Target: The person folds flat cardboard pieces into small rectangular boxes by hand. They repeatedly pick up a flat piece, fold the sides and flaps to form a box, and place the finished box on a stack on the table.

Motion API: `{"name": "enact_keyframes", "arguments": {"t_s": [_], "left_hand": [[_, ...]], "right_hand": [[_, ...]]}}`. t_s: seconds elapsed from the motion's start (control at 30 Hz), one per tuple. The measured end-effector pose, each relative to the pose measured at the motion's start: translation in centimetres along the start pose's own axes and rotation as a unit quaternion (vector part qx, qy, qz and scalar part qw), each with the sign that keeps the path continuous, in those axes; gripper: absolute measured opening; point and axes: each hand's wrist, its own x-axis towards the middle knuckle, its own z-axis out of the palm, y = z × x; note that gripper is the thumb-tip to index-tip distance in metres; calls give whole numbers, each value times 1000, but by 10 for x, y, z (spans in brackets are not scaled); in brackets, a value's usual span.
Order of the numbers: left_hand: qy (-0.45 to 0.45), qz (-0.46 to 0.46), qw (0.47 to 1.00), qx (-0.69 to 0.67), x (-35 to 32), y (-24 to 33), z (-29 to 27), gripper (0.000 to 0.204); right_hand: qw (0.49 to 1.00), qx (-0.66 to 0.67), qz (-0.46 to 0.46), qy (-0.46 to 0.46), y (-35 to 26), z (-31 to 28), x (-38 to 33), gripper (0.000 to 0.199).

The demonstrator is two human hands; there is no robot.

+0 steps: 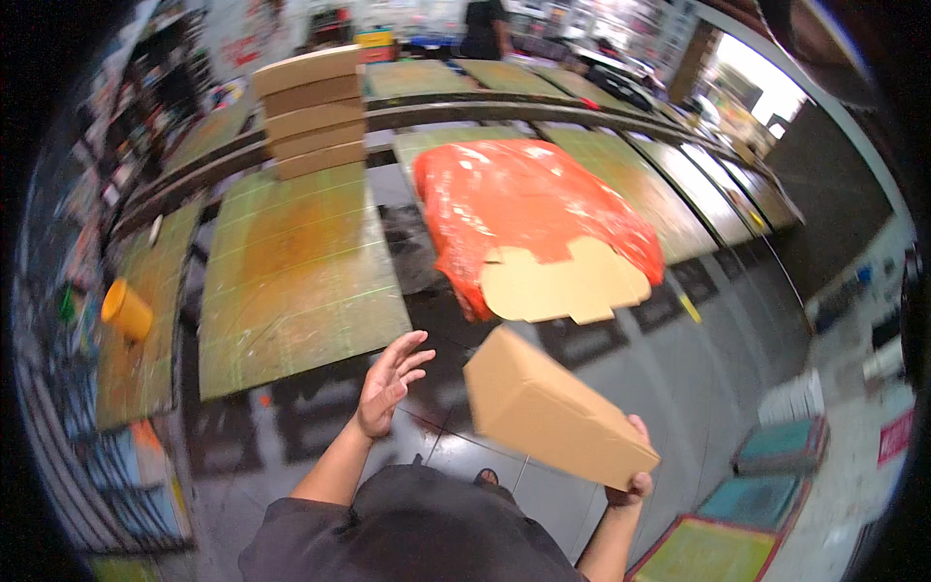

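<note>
- A closed, tapering brown cardboard box (548, 412) is held in the air in front of the body, over the grey tiled floor (722, 354), slanting from upper left to lower right.
- The right hand (632, 482) grips the box at its lower right end, fingers and thumb bent around the edges.
- The left hand (391, 384) is open and holds nothing; its fingers are spread, near the box's left end but apart from it.
- Beyond the box, a crumpled, shiny orange-red plastic sheet or bag (543, 189) covers much of one board of the bench. On its near edge lies a flat, light-brown cardboard piece with lobed edges (562, 281).
- To the left, a large, stained green-and-orange board of the bench (301, 281) reaches close to the left hand, its surface crossed by thin lines.
- At that board's far end stands a stack of brown cardboard boxes (315, 116), by the dark rail.
- On the narrower board at far left is a yellow-orange cylindrical container (127, 310).
- At lower right, flat teal panels (752, 500) and a yellow-green panel with a red border (703, 553) lie near the right forearm.
- At the back, beyond the boards, is a person in dark clothing (482, 31).
</note>
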Motion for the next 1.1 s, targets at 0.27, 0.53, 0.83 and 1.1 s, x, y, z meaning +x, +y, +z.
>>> {"name": "enact_keyframes", "arguments": {"t_s": [0.27,0.53,0.83,1.1], "left_hand": [[159,82,984,25,-15,19,-41,75],[293,146,942,71,-43,47,-171,78],[379,133,909,113,-64,83,-248,84],[454,90,882,83,-88,73,-278,91]], "right_hand": [[982,-3,-144,-125,-22,45,172,70],[917,-127,-267,-268,-8,329,376,68],[904,-90,-240,-342,93,554,540,66],[890,-121,-70,-435,129,561,592,64]]}}
